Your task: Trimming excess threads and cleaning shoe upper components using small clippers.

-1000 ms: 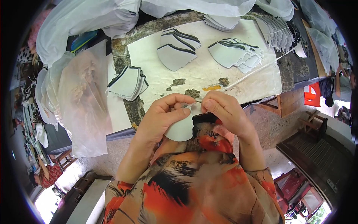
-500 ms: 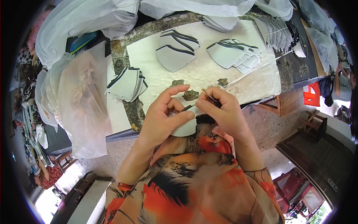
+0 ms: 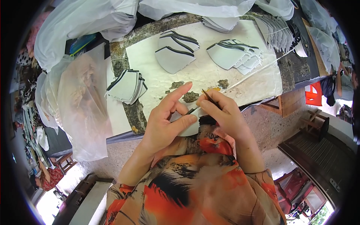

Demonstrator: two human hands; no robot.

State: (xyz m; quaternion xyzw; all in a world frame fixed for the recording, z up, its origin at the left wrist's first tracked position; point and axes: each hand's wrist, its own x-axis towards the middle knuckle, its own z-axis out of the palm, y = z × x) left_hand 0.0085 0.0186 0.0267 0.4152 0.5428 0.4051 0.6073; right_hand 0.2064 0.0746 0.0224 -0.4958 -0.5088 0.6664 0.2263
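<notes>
Close to my body, at the table's near edge, my left hand pinches a white cut piece with a black strip along its upper edge. Its thumb lies across the piece while the index finger sticks up. On the other side, my right hand is closed around a slim dark pointed tool, whose tip points up and away; its exact kind is unclear. The right thumb and fingertip meet at the corner of the piece, hiding what they pinch there. Black-edged white pieces lie fanned out beyond my hands.
More black-edged pieces lie at the right and left of the worn white sheet. A plain stack and a tied bundle sit at the back. Clear plastic bags cover the left. A red stool stands far right.
The pointed tool has swung a little and shows more of its length now. The white piece has shifted slightly between my fingers. Both hands stay in nearly the same place.
</notes>
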